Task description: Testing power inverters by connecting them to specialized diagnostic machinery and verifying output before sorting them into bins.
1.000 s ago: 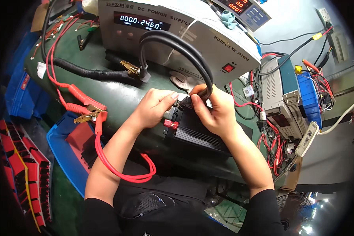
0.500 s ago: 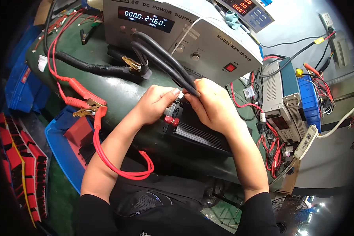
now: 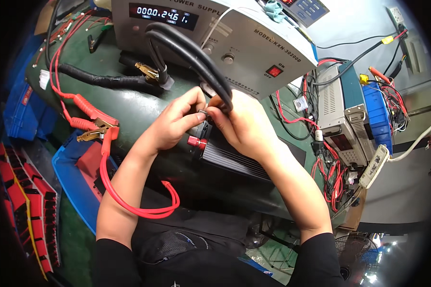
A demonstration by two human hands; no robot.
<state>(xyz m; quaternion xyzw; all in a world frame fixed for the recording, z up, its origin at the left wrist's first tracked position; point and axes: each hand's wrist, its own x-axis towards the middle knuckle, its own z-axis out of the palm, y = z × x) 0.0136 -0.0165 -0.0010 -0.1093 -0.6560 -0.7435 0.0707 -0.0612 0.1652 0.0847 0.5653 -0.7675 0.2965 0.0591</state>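
A black box with a ribbed metal case (image 3: pixel 234 160) lies on the green bench, a red screw terminal (image 3: pixel 196 142) on its left end. Over that end my two hands meet. My right hand (image 3: pixel 249 126) is closed round a pair of thick black cables (image 3: pixel 191 50), which loop up in front of the power supply. My left hand (image 3: pixel 177 122) pinches at the cable ends, thumb against forefinger. Between the fingertips a small greyish piece (image 3: pixel 203 113) shows, too covered to name. The second terminal is hidden by my hands.
A grey power supply (image 3: pixel 244 38) with a lit display stands behind. Red-handled clamps (image 3: pixel 100 126) with a red cable (image 3: pixel 143 210) lie left. Another brass clamp (image 3: pixel 147 71) sits by the supply. A blue bin (image 3: pixel 72 177), instruments (image 3: pixel 345 119) and tangled wires (image 3: pixel 333 186) flank the bench.
My view has shifted, so the scene sits slightly further left and up. Both hands stay over the box's end; my left fingertips have come closer to my right hand.
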